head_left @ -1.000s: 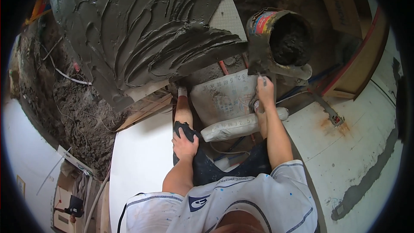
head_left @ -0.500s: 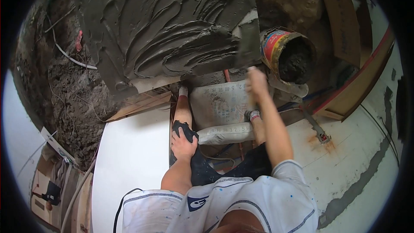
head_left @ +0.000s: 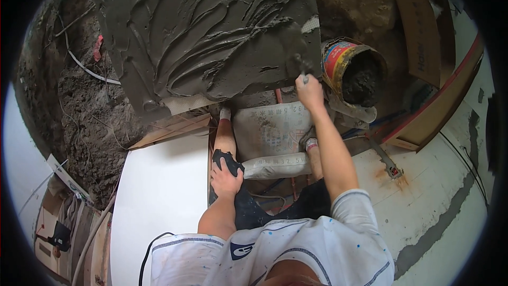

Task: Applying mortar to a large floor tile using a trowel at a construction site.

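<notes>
My right hand (head_left: 310, 94) is closed round the handle of a trowel (head_left: 303, 65). The trowel's mortar-covered blade lies against wet grey mortar (head_left: 211, 37) at the near right corner of a large slab. Ridged strokes cover most of that slab, while pale textured backing (head_left: 186, 104) shows along its near edge and in a small patch on its right edge. On my left knee, over dark cloth, my left hand (head_left: 226, 180) lies with fingers spread and nothing in it. A bucket (head_left: 338, 62) with a colourful label, holding mortar, stands just right of the trowel.
Between my feet lies a filled cement bag (head_left: 272, 135). A white panel (head_left: 159, 196) is at my left, with rough soil and loose cables (head_left: 92, 77) beyond it. Cardboard (head_left: 418, 37) stands behind the bucket. A pipe fitting (head_left: 392, 170) rests on the pale floor at right.
The trowel has swept down and flattened onto the slab's near right corner, covering most of the bare patch there. My right hand has shifted slightly left and forward; my left hand stays put.
</notes>
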{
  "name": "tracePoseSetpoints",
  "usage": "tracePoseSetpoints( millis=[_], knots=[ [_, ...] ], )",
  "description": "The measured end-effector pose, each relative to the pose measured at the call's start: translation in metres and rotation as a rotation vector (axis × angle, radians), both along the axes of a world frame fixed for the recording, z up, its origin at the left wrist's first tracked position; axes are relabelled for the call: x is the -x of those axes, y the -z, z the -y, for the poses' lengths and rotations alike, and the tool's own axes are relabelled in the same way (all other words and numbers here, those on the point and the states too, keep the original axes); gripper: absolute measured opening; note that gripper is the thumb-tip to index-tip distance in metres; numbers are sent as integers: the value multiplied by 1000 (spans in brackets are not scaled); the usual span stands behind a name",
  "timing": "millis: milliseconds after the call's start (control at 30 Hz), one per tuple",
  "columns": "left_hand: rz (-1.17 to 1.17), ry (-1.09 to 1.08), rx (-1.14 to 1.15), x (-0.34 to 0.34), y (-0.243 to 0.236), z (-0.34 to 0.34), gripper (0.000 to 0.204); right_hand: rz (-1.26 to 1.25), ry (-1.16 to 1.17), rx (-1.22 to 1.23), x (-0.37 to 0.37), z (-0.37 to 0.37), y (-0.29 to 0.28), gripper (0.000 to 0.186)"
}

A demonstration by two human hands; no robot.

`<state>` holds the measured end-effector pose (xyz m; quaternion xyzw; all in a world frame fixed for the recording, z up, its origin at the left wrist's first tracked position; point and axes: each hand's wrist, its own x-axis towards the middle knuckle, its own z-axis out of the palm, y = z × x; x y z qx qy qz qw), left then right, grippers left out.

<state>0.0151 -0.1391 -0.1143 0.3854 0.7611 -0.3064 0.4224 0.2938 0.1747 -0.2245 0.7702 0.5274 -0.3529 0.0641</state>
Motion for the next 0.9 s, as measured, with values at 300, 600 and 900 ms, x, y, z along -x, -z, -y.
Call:
tracePoseSetpoints(
  millis=[300, 600, 900],
  knots=[
    [-28, 9, 8, 2, -1, -2, 93, 167, -214, 44, -79, -22, -16, 43],
    [0, 4, -41, -6, 1, -3, 94, -319, 381, -7, -209, -75, 53, 42],
    [-13, -1, -11, 4, 4, 3, 93, -321, 255, -42, -135, -182, 51, 42]
  ],
)
